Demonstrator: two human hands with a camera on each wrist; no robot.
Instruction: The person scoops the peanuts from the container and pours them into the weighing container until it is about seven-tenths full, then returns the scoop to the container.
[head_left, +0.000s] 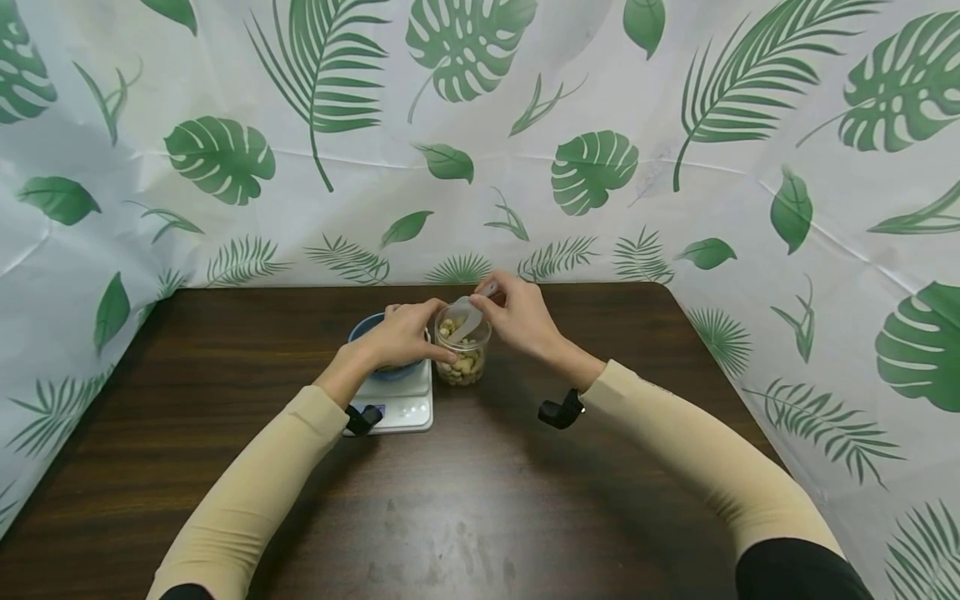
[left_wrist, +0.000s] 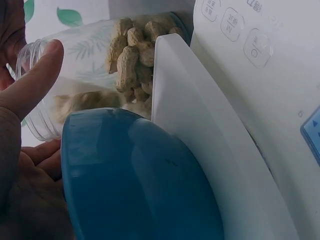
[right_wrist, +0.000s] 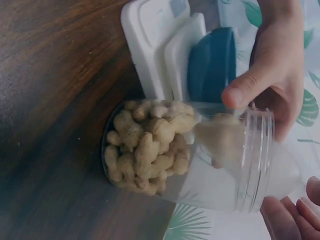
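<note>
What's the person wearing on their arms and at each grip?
The left grip and right grip are ungloved. The left sleeve and right sleeve are plain pale cream, close-fitting, slightly wrinkled and reach the wrists. Black fabric shows higher up both arms. A small black device sits at each wrist; no cables are visible.

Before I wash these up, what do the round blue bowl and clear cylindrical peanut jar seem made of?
The round blue bowl looks like smooth, semi-gloss plastic, given its soft highlights, though glazed ceramic is possible. The clear cylindrical jar seems shiny plastic or glass, I can't tell which; tan unshelled peanuts show through its wall.
</note>
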